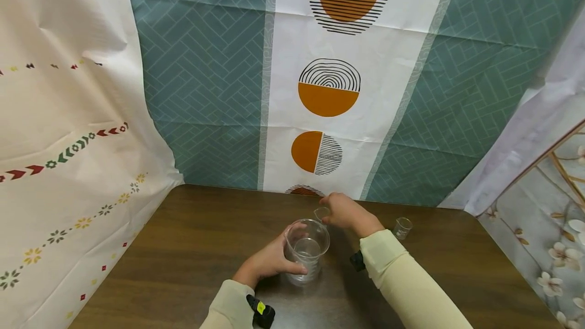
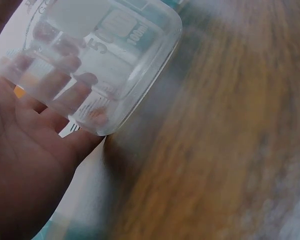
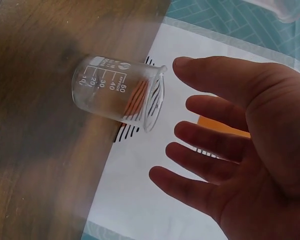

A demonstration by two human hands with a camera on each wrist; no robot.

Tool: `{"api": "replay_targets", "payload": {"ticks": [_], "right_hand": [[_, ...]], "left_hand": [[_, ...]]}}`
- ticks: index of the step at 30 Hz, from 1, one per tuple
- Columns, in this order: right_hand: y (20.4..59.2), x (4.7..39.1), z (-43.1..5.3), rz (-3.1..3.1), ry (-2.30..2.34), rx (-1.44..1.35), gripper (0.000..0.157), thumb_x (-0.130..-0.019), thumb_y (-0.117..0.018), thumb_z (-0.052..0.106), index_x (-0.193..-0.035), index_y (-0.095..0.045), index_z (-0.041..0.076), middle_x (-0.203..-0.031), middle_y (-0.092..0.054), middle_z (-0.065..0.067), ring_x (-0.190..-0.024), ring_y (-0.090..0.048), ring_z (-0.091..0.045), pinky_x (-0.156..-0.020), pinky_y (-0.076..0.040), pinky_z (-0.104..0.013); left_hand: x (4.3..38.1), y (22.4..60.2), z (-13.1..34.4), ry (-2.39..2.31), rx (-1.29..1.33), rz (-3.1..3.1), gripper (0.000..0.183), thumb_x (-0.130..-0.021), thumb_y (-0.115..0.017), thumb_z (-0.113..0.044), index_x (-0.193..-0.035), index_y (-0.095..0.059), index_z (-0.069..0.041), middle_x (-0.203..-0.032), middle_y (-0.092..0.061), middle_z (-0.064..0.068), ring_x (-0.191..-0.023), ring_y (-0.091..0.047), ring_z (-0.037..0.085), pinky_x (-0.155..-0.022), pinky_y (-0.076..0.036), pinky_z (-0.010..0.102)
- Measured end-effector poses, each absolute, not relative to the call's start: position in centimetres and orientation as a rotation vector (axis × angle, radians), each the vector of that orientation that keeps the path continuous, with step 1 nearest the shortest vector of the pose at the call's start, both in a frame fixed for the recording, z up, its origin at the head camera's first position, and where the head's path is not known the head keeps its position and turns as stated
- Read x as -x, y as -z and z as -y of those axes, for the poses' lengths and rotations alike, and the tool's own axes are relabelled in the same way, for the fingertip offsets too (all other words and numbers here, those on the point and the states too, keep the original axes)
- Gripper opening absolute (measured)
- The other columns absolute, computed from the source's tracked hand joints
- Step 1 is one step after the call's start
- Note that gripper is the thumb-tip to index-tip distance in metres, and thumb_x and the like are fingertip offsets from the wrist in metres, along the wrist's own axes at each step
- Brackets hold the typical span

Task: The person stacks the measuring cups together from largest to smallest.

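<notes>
My left hand (image 1: pixel 275 258) grips a large clear beaker (image 1: pixel 299 279) from its left side, thumb in front and fingers curled round behind. A second, smaller round outline shows inside its wide rim. In the left wrist view the fingers show through the wall of the large beaker (image 2: pixel 125 65), which bears white printed marks. Behind it on the table, a small glass beaker (image 3: pixel 107 87) stands upright with a scale up to 50. My right hand (image 1: pixel 347 215) hovers at its rim, thumb and fingers spread apart, nothing between them in the right wrist view.
Another small glass beaker (image 1: pixel 402 228) stands on the brown wooden table (image 1: pixel 205 232), to the right beyond my right wrist. A patterned cloth (image 1: pixel 215 90) hangs along the table's back edge. More cloth hangs at the left and right sides.
</notes>
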State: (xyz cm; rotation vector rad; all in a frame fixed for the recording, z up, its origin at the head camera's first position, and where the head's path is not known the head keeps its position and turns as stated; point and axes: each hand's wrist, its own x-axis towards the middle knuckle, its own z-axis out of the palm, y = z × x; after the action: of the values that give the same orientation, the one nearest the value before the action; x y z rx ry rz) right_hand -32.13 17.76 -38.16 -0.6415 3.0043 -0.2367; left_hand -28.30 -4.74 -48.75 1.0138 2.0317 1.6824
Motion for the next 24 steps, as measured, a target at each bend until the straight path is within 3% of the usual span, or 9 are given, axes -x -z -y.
{"api": "replay_targets", "payload": {"ticks": [7,24], "right_hand": [[38.6,32.3,-17.5,-2.987,0.259,0.590,0.049,-0.083,-0.076,0.019,-0.125,-0.061,-0.002,-0.118,-0.065,-0.017,-0.112,-0.059,-0.033,-0.099,-0.046,-0.045],[39.8,33.0,-17.2,-2.979,0.218,0.642,0.041,-0.086,-0.073,0.017,-0.120,-0.063,-0.004,-0.116,-0.067,-0.018,-0.108,-0.063,-0.034,-0.096,-0.049,-0.045]], "left_hand": [[28.3,48.8,4.6,-1.679,-1.037,-2.034,0.095,-0.073,-0.086,-0.020,-0.147,-0.027,-0.015,-0.147,-0.045,0.011,-0.137,-0.042,0.023,-0.102,-0.038,0.019],[28.3,48.8,4.7,-1.689,-1.025,-2.009,0.092,-0.074,-0.085,-0.019,-0.146,-0.028,-0.022,-0.147,-0.045,0.007,-0.138,-0.041,0.021,-0.102,-0.038,0.019]]}}
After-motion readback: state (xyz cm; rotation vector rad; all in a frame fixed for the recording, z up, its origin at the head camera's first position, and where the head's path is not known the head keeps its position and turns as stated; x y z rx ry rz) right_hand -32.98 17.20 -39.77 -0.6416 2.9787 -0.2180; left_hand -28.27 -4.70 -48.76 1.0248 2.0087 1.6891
